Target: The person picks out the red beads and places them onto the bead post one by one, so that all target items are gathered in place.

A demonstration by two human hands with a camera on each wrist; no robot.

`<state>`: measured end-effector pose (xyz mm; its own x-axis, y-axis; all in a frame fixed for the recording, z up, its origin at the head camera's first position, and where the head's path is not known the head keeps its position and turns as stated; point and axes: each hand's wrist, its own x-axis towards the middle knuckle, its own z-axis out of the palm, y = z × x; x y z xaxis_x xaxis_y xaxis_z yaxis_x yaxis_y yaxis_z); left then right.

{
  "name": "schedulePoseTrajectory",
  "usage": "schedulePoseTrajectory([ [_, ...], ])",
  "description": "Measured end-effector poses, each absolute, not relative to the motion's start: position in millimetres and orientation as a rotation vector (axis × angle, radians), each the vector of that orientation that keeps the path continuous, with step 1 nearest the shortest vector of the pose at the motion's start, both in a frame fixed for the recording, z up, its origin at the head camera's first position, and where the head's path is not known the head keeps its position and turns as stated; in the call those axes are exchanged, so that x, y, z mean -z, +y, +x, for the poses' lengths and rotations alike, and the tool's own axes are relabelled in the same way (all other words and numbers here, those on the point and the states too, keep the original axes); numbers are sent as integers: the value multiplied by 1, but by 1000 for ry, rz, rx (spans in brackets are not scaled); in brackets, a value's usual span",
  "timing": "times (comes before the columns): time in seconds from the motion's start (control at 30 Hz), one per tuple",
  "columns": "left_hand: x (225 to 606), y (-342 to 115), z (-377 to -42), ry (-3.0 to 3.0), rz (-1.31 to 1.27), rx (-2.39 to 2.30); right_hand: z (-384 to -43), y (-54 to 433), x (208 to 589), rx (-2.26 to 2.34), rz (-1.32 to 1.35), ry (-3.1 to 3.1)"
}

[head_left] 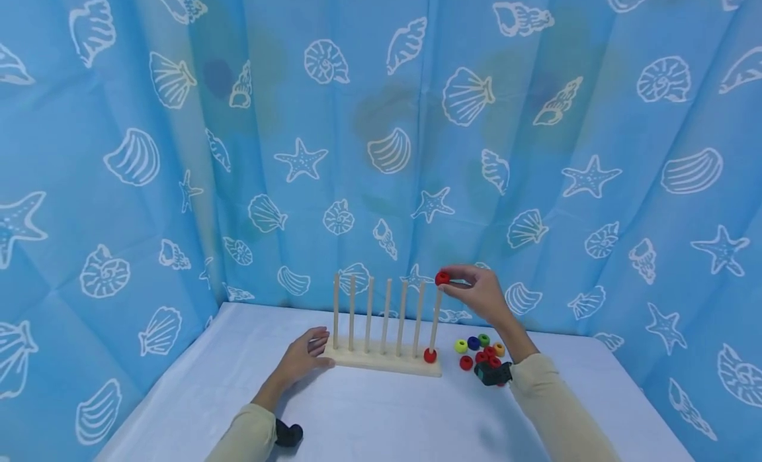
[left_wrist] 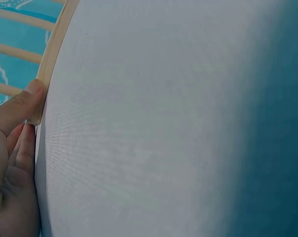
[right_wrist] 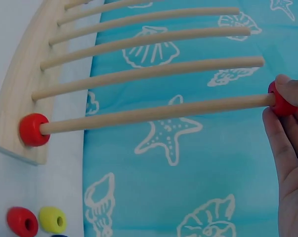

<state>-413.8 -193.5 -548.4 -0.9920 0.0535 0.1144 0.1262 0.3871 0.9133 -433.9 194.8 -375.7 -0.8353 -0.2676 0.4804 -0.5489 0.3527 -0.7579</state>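
Note:
A wooden peg stand (head_left: 381, 363) with a row of upright pegs stands on the white table. My left hand (head_left: 301, 356) grips the left end of its base; in the left wrist view the thumb (left_wrist: 34, 88) lies on the wood near the corner. At the far right peg, my right hand (head_left: 476, 290) pinches a red bead (head_left: 442, 278) between thumb and fingers. The right wrist view shows this red bead (right_wrist: 282, 100) right at the peg's tip. Another red bead (right_wrist: 34, 130) sits at the bottom of that same peg, against the base.
Right of the stand lie several loose beads: red (head_left: 466, 363), yellow (head_left: 461, 346), blue (head_left: 473, 343), green (head_left: 484, 340) and orange (head_left: 499, 349). A blue curtain (head_left: 357, 151) with white shells hangs behind and beside the white table (head_left: 381, 415).

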Motion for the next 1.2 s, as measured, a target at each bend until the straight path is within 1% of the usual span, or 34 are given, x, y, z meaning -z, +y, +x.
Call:
schedulePoseTrajectory([
  [0.3,548,-193,-415,-2569,-163,1700,-430,193,395,-1493,660,-2384],
  [0.87,547,-193,-415,-2584,-149,1671,-424,187,472,-1600,420,-2497],
  [1.2,546,-193,-413,-2568,-180,1682,-422,184,513,-1511,311,-2548],
])
